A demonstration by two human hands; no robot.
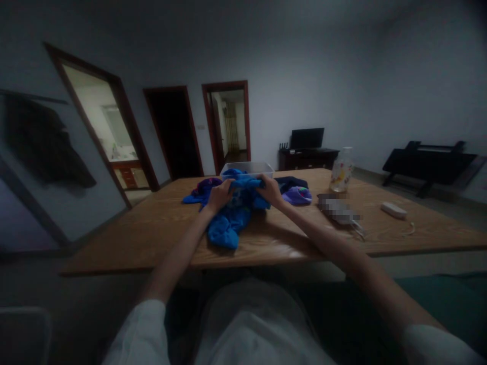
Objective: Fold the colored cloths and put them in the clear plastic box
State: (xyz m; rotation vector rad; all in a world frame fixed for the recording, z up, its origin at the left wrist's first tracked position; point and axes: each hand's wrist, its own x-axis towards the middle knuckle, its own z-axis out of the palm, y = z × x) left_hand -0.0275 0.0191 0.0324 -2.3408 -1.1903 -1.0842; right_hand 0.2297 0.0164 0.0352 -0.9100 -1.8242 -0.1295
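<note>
A bright blue garment point(228, 223) hangs crumpled over a wooden table point(160, 233), lifted at its top edge. My left hand point(219, 195) is closed on the garment's upper left part. My right hand point(271, 190) is closed on its upper right part, so the cloth is stretched between both fists. Behind the hands lie more clothes: a dark blue and purple piece point(203, 188) to the left and a purple piece point(297, 195) to the right. A white plastic bin point(247, 168) stands at the table's far edge behind them.
A clear bottle point(341, 170) stands right of the clothes, with a blurred flat object point(338, 209), a white box point(393, 210) and a thin cable point(409, 230) nearby. Three doorways open in the far wall. A dark cabinet with a screen point(307, 138) and a black stand point(429, 162) are behind.
</note>
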